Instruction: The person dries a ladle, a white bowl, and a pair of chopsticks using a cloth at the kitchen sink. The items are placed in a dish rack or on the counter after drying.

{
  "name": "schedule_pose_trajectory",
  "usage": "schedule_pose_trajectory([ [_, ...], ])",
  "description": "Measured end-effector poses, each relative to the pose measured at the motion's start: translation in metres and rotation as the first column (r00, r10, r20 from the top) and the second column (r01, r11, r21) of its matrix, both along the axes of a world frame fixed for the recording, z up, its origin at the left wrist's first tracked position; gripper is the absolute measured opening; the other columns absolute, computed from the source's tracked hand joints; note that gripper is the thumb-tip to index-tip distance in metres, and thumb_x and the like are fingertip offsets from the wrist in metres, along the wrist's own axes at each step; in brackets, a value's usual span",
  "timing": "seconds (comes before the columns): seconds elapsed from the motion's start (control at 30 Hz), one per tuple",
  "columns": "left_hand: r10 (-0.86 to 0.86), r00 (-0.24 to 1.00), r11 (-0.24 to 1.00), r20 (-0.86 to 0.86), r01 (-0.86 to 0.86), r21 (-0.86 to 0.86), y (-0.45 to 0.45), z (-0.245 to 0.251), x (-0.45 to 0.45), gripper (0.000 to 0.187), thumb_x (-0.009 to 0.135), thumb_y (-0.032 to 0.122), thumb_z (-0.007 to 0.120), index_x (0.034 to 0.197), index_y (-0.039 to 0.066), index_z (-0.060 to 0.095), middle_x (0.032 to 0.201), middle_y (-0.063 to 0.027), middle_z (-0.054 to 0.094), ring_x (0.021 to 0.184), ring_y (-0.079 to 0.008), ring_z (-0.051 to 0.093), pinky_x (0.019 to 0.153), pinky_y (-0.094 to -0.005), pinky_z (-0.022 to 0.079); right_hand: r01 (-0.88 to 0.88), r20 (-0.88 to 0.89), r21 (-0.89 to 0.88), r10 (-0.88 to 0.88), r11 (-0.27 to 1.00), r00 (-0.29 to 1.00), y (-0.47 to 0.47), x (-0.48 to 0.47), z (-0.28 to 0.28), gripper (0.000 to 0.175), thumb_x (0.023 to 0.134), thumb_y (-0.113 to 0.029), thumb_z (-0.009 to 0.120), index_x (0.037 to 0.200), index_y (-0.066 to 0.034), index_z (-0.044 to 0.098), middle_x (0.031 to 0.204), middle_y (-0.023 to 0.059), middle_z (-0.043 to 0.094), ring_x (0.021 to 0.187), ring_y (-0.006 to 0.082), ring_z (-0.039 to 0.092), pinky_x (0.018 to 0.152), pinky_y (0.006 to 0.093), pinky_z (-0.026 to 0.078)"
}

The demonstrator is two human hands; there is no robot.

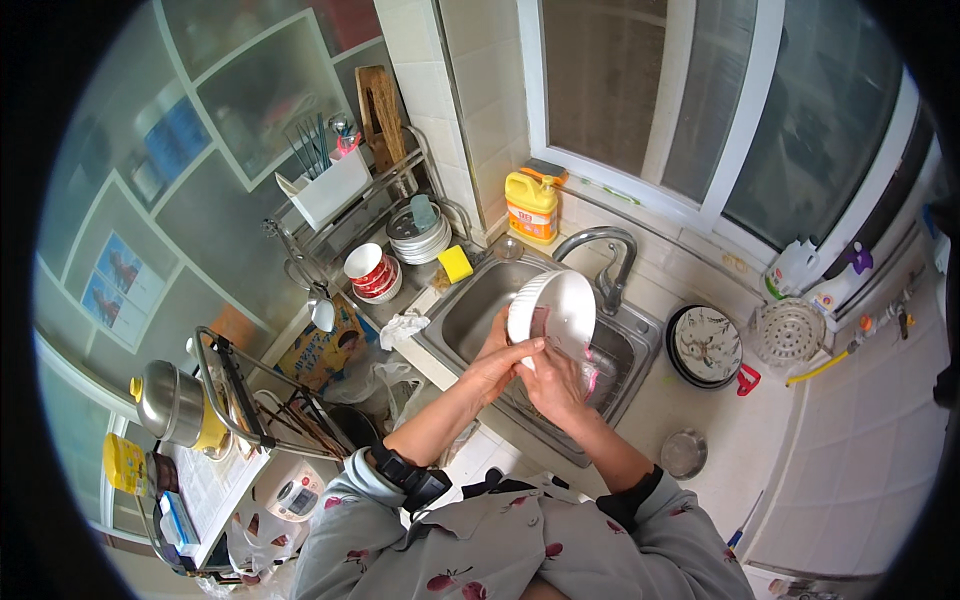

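Observation:
A white bowl with a ribbed outer wall is tilted on its side above the stainless-steel sink. My left hand grips it from the left, with the thumb near the lower rim. My right hand is at the bowl's lower edge, holding a pink-edged cloth that hangs by the fingers. A brownish-pink patch shows inside the bowl; whether it is part of the cloth is unclear. Behind the bowl a chrome faucet arches over the sink. My right fingertips are partly hidden.
Left of the sink are a yellow sponge, red-and-white bowls, stacked white plates and a crumpled white cloth. A yellow detergent jug stands behind. On the right are a patterned plate in a dark pan and a metal bowl.

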State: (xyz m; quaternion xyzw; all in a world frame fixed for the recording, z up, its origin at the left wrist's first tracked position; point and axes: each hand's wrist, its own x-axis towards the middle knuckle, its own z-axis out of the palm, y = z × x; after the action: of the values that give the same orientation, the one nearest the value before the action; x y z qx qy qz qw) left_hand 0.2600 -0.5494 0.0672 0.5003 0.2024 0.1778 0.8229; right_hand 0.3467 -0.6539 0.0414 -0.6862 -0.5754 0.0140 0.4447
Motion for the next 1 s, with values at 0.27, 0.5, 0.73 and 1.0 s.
schedule_pose_trajectory([
  [0.27, 0.154, 0.988, 0.986, -0.029, -0.151, 0.066, 0.004, -0.025, -0.009, 0.095, 0.064, 0.004, 0.056, 0.147, 0.015, 0.013, 0.133, -0.0123, 0.042, 0.115, -0.0271, 0.048, 0.084, -0.0399, 0.050, -0.357, 0.124, -0.173, 0.380, 0.918, 0.917, -0.004, 0.014, -0.024, 0.053, 0.078, -0.009, 0.050, 0.128, 0.0045, 0.039, 0.133, 0.0211, 0.043, 0.128, 0.0357, 0.036, 0.108, 0.0481, 0.022],
  [0.5, 0.148, 0.978, 0.986, -0.148, -0.157, -0.054, 0.014, -0.040, -0.015, 0.083, 0.062, 0.006, 0.052, 0.140, 0.016, 0.028, 0.123, -0.0110, 0.045, 0.107, -0.0283, 0.052, 0.074, -0.0466, 0.055, -0.200, 0.449, -0.368, 0.362, 0.908, 0.817, -0.017, 0.054, -0.022, 0.036, 0.074, -0.007, 0.054, 0.109, -0.0025, 0.062, 0.119, 0.0055, 0.055, 0.117, 0.0233, 0.044, 0.100, 0.0413, 0.028],
  [0.73, 0.159, 0.986, 0.979, -0.056, -0.165, -0.120, 0.017, -0.038, -0.006, 0.071, 0.065, 0.002, 0.049, 0.134, 0.016, 0.037, 0.114, -0.0064, 0.050, 0.103, -0.0227, 0.053, 0.083, -0.0426, 0.051, 0.065, 0.616, -0.289, 0.134, 0.955, 0.776, -0.009, 0.059, 0.003, 0.029, 0.073, -0.005, 0.053, 0.098, 0.0039, 0.064, 0.106, 0.0121, 0.058, 0.104, 0.0262, 0.047, 0.091, 0.0377, 0.034],
  [1.0, 0.271, 0.962, 0.955, -0.023, -0.272, -0.120, 0.001, -0.042, 0.010, 0.056, 0.078, 0.014, 0.055, 0.131, 0.012, 0.038, 0.115, -0.0092, 0.051, 0.104, -0.0229, 0.052, 0.088, -0.0395, 0.047, -0.260, -0.331, -0.252, 0.170, 0.932, 0.928, 0.014, 0.015, -0.006, 0.052, 0.076, -0.007, 0.055, 0.126, 0.0036, 0.047, 0.128, 0.0236, 0.049, 0.121, 0.0382, 0.043, 0.103, 0.0460, 0.034],
])
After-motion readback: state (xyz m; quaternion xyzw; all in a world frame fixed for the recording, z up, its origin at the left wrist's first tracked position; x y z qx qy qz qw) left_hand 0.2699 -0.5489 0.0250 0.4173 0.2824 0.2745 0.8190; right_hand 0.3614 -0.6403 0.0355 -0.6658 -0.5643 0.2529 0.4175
